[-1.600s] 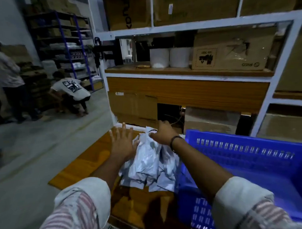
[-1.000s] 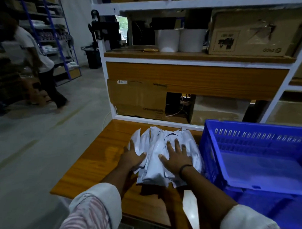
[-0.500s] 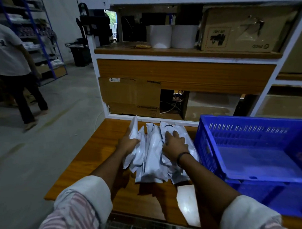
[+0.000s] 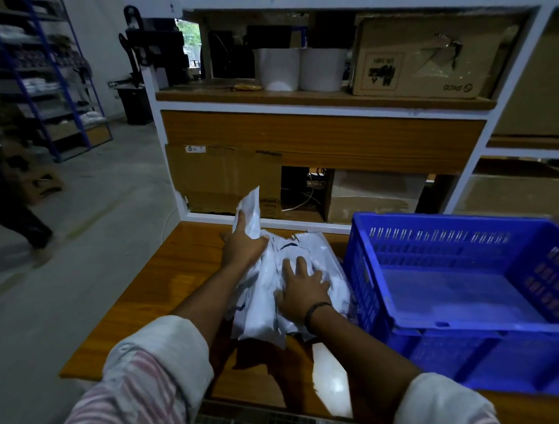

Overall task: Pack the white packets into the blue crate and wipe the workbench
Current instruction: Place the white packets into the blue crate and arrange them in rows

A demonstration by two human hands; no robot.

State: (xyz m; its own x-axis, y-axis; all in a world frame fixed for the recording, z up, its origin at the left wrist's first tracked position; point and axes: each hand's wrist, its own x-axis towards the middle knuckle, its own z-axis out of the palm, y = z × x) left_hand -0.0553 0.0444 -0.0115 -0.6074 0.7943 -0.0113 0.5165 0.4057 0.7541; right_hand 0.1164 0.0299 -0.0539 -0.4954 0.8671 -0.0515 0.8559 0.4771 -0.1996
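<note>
Outside, just beside the blue crate [image 4: 437,221], white packets [image 4: 262,320] lie heaped.

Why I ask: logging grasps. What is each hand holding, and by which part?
The left hand grips one raised white packet by its lower end. The right hand holds nothing; it rests flat on the packet pile.

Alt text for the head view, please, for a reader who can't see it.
A person's right hand presses flat on a pile of white packets on a workbench, while the left hand holds one packet up on end at the pile's far edge. A blue crate stands just right of the pile, no packets visible inside.
</note>
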